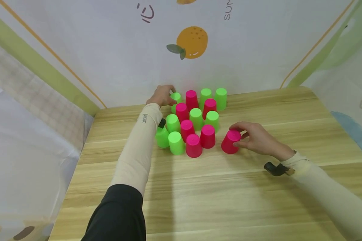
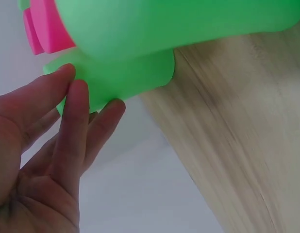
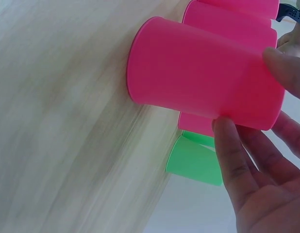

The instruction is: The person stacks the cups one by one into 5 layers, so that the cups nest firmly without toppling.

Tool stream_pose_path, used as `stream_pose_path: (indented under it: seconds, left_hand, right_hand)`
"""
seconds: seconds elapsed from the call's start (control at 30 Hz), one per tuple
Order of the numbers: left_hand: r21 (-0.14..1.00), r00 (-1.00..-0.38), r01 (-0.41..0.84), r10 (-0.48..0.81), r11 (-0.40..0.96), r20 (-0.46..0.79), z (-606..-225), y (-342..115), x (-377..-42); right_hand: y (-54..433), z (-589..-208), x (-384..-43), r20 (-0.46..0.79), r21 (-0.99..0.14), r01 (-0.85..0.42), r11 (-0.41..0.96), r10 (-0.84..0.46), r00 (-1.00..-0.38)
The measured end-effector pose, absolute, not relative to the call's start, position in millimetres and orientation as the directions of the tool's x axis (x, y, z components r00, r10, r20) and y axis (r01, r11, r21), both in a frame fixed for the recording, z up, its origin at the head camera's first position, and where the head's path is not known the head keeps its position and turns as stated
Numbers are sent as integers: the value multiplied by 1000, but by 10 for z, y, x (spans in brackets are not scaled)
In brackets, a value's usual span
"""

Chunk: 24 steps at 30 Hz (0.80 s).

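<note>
A white cloth (image 1: 114, 50) backed the wooden desk (image 1: 205, 201). The pink cup (image 1: 230, 144) stood mouth-down, long axis near vertical, right of and apart from the cup group (image 1: 196, 119). The right hand (image 1: 256, 139), the nearer, pinched it from its right, near the top. The left hand (image 1: 161, 96) pinched the far-left green cup (image 1: 177, 97). Legible writing: "SUM" (cut off), cloth; "Lets" (remainder unclear), left sleeve (image 1: 135, 144).

Pink cup (image 1: 230, 143), inverted, R of other cups (image 1: 187, 128), in R hand (image 1: 255, 138). Green cup (image 1: 176, 96), also inverted, far row's L end, in L hand (image 1: 162, 95).
</note>
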<state>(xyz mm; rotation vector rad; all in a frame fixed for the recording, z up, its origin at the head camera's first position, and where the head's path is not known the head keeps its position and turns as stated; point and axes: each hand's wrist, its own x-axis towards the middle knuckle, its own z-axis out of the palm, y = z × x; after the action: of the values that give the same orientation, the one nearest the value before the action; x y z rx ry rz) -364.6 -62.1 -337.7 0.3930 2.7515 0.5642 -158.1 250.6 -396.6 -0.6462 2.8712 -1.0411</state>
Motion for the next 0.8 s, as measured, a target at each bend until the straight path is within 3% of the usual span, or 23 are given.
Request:
stream_pose_path:
  seconds: [0.47,0.8]
  left_hand:
    - [392,-895,170,308,904,-322,-3238,-796,-3629]
    - [490,-869,201,386,848,-311,-2979,-1035,-3453]
  right_hand:
    - [2488,-3971,-1610,114,-622,-373,689,-391,-913]
    - [2528,-3903,-1643,158,-603,-401,689,-390,-907]
